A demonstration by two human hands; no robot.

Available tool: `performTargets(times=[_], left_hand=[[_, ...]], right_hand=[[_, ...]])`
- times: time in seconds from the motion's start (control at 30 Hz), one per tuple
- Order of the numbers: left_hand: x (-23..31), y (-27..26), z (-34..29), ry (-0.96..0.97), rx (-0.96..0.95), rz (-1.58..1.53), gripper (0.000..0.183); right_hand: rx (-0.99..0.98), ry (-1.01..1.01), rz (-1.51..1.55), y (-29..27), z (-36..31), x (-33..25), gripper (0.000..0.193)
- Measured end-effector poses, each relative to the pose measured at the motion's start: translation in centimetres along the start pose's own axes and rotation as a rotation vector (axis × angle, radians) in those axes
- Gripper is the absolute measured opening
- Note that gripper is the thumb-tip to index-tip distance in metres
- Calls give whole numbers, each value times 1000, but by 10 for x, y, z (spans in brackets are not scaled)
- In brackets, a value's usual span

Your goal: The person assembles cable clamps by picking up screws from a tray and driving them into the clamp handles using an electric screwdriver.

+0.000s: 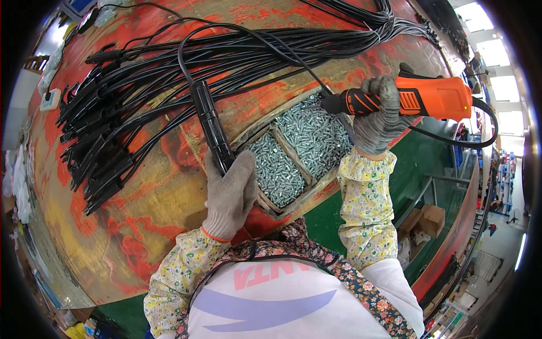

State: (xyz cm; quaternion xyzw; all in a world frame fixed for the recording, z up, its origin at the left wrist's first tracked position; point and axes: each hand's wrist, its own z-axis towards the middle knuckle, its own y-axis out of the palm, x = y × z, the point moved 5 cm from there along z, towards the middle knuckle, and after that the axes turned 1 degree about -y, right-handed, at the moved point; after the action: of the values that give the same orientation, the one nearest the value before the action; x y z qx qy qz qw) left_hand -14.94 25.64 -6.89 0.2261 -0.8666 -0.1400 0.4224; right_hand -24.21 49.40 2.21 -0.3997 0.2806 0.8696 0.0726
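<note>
Left hand (228, 195) grasps a black connector (212, 127), right hand (381, 116) clenches an orange screwdriver (420, 97) (tip seemingly over the screws (299, 147))

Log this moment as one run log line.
left hand: holds black cable connector | right hand: grips orange power screwdriver | between: trays of silver screws | left: bundle of black cables
</note>
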Motion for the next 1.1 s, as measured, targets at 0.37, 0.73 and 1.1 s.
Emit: performTargets(times=[0.37, 0.73, 1.1], left_hand=[[-1, -1, 4, -17, -49, 8, 29], [4, 1, -4, -34, 62, -12, 43], [-7, -10, 5, 31, -122, -187, 52]], right_hand=[[-17, 39, 50, 0, 1, 0, 45], [-44, 316, 424, 14, -7, -27, 43], [68, 624, 555, 39, -61, 14, 33]])
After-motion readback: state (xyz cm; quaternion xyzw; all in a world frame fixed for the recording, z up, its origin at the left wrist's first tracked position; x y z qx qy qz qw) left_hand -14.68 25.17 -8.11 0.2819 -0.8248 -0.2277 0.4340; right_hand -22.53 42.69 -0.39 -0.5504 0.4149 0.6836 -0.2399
